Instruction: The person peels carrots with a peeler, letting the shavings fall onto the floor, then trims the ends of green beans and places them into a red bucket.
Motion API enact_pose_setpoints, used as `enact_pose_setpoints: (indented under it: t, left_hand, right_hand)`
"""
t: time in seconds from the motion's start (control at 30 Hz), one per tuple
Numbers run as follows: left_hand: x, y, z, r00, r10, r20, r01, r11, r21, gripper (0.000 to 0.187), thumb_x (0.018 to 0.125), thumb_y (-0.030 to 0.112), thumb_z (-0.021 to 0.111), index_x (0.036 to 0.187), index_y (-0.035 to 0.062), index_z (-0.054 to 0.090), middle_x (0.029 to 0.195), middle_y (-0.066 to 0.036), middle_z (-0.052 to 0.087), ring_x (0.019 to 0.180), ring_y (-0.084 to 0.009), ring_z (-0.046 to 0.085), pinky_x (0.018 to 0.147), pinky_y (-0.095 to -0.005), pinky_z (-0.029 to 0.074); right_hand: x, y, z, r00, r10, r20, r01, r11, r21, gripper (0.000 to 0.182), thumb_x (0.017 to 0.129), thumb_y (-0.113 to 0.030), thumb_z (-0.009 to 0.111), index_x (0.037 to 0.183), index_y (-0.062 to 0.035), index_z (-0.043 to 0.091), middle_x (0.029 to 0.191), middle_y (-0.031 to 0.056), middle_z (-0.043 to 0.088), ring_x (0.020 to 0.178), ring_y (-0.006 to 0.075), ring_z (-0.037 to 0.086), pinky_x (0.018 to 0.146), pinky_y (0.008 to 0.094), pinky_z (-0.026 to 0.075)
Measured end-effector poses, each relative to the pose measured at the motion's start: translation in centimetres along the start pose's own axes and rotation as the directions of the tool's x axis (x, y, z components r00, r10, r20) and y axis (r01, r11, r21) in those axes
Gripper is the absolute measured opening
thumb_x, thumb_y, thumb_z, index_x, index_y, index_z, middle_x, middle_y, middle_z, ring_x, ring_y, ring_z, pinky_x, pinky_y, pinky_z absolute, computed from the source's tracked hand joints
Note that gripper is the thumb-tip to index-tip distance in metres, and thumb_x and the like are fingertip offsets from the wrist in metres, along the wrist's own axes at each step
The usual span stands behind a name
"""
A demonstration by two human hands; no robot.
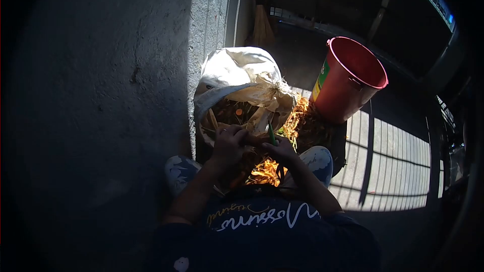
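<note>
My left hand [229, 143] is closed around one end of a carrot [253, 141], which lies crosswise between my hands. In my right hand [283, 151] is a slim green tool [271, 134], pointing up and away from me at the carrot's other end. Its working part is too dark to make out. Just beyond my hands, a white woven sack [237, 68] stands with its mouth toward me, a round orange piece [239, 112] showing inside. Bright orange peelings [267, 172] are heaped below my hands, between my knees.
More peelings [297, 118] lie right of the sack. A red bucket [348, 83] stands tilted in view behind them. A rough concrete wall [126, 70] rises close on the left. A broom [262, 25] leans at the back. Barred sunlight falls on the floor [388, 161] at right.
</note>
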State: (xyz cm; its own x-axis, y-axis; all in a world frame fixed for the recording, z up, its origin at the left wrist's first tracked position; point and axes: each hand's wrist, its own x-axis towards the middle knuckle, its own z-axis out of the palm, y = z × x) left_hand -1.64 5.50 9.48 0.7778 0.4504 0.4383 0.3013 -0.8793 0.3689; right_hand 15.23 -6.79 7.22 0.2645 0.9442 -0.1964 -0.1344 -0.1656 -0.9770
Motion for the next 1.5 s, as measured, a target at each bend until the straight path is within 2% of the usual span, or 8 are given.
enact_pose_setpoints:
  t: [0.17,0.23,0.27,0.37,0.6,1.17,1.23,1.5]
  left_hand:
    - [-1.2,3.2,-1.5,0.884,-0.091,-0.459,0.211,0.953,0.216,0.063,0.068,0.011,0.067,0.123,0.0029,0.038,0.124,-0.019,0.038,0.117,-0.0292,0.039,0.097,-0.0464,0.028]
    - [-1.2,4.8,-1.2,0.724,-0.425,-0.544,0.113,0.85,-0.514,0.043,0.078,0.01,0.061,0.115,0.0009,0.042,0.106,-0.009,0.052,0.1,-0.0222,0.05,0.089,-0.0356,0.037]
    - [-2.6,1.9,3.0,0.766,-0.643,-0.021,0.111,0.165,-0.98,0.047,0.08,0.008,0.059,0.121,0.0017,0.037,0.122,-0.02,0.04,0.114,-0.0265,0.043,0.093,-0.0376,0.038]
    - [-2.3,3.3,1.1,0.793,-0.524,0.312,0.132,-0.352,-0.926,0.026,0.081,0.004,0.057,0.104,0.0016,0.044,0.099,-0.016,0.055,0.095,-0.0241,0.056,0.081,-0.03,0.046]
    - [-2.7,3.0,-1.6,0.933,-0.31,-0.184,0.227,0.901,-0.369,0.021,0.072,0.009,0.065,0.085,0.0048,0.049,0.071,-0.009,0.058,0.068,-0.0249,0.061,0.058,-0.0366,0.048]
    - [-3.6,5.5,-2.0,0.982,-0.17,-0.087,0.137,0.944,-0.299,0.022,0.068,0.017,0.066,0.081,0.0028,0.057,0.074,-0.015,0.06,0.069,-0.0289,0.062,0.06,-0.0348,0.049]
    - [-3.8,6.4,-2.6,0.982,-0.175,-0.077,0.127,0.9,-0.417,0.022,0.066,0.016,0.067,0.08,0.0015,0.056,0.076,-0.017,0.06,0.075,-0.0298,0.062,0.063,-0.0352,0.049]
    - [-3.5,3.0,0.0,0.949,-0.225,0.22,0.31,0.791,-0.527,0.047,0.069,0.008,0.064,0.108,0.0007,0.039,0.094,-0.019,0.058,0.089,-0.0319,0.059,0.074,-0.0358,0.047]
  right_hand:
    - [-2.7,-0.3,2.7,0.945,-0.06,-0.323,0.115,0.981,0.157,0.032,0.077,-0.019,0.066,0.101,-0.0004,0.057,0.077,0.0023,0.059,0.065,0.0078,0.053,0.057,0.0222,0.042]
    - [-2.5,1.2,2.9,0.918,-0.178,-0.354,0.235,0.964,0.123,0.028,0.079,-0.015,0.064,0.102,-0.0007,0.056,0.081,0.0031,0.06,0.07,0.0083,0.054,0.061,0.0219,0.043]
    - [-2.8,1.5,3.2,0.923,-0.258,-0.285,0.276,0.961,0.023,0.028,0.079,-0.015,0.063,0.103,-0.0013,0.056,0.084,0.0038,0.061,0.074,0.0088,0.055,0.064,0.022,0.043]
    - [-3.2,0.9,4.2,0.836,-0.543,-0.081,0.513,0.825,-0.238,0.027,0.081,-0.017,0.061,0.103,-0.002,0.056,0.077,0.0004,0.056,0.068,0.0067,0.051,0.061,0.0215,0.042]
    - [-2.7,-1.4,1.3,0.915,-0.277,0.294,0.404,0.658,-0.636,0.03,0.071,-0.023,0.066,0.094,-0.0048,0.061,0.069,0.0124,0.06,0.062,0.0166,0.057,0.06,0.0291,0.045]
    - [-0.1,3.6,0.9,0.904,-0.378,0.2,0.425,0.741,-0.52,0.018,0.068,-0.015,0.062,0.076,0.0006,0.061,0.059,0.0098,0.058,0.053,0.0134,0.054,0.052,0.0287,0.043]
    - [1.6,5.2,-1.9,0.99,0.034,-0.134,-0.1,0.845,-0.525,0.018,0.068,-0.017,0.061,0.07,0.0007,0.059,0.057,0.0089,0.056,0.051,0.0125,0.052,0.048,0.0281,0.042]
    - [1.0,5.5,-0.4,0.97,0.242,-0.024,-0.243,0.962,-0.127,0.044,0.073,-0.033,0.066,0.1,0.0,0.056,0.086,0.0092,0.061,0.077,0.015,0.059,0.063,0.0292,0.046]
